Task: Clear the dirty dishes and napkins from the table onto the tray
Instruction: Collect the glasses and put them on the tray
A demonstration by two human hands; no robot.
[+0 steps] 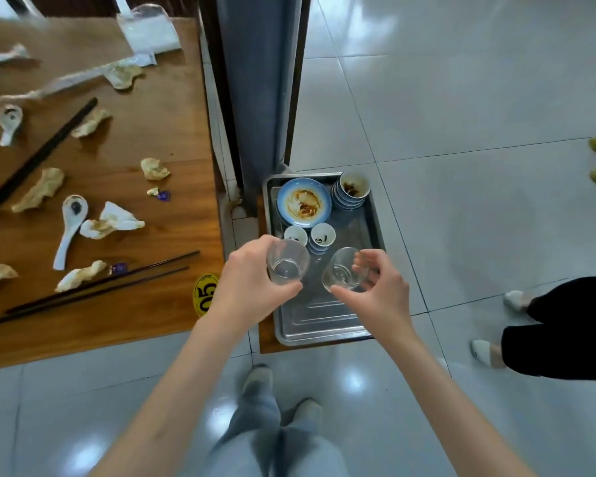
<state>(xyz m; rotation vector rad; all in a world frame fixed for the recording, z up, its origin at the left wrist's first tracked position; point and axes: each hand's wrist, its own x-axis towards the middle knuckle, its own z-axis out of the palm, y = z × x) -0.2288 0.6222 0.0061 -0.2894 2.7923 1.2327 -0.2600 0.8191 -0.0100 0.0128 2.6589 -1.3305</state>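
Note:
My left hand (pixel 250 282) grips a clear glass (pixel 287 263) and my right hand (pixel 375 290) grips a second clear glass (pixel 343 275). Both are held over the middle of the metal tray (pixel 320 321). At the tray's far end lie a dirty blue plate (pixel 303 202), a stack of small bowls (pixel 353 190) and two small white cups (pixel 295 235) (pixel 323 235). On the wooden table (pixel 159 132) to the left remain crumpled napkins (pixel 112 222), white spoons (pixel 70 228) and dark chopsticks (pixel 93 287).
The tray sits on a low wooden stand beside a grey pillar (pixel 258 80). A yellow number tag (pixel 205 294) marks the table's corner. Another person's legs in black trousers (pixel 558 325) stand at the right on the tiled floor. A plastic bag (pixel 148 29) lies at the table's far edge.

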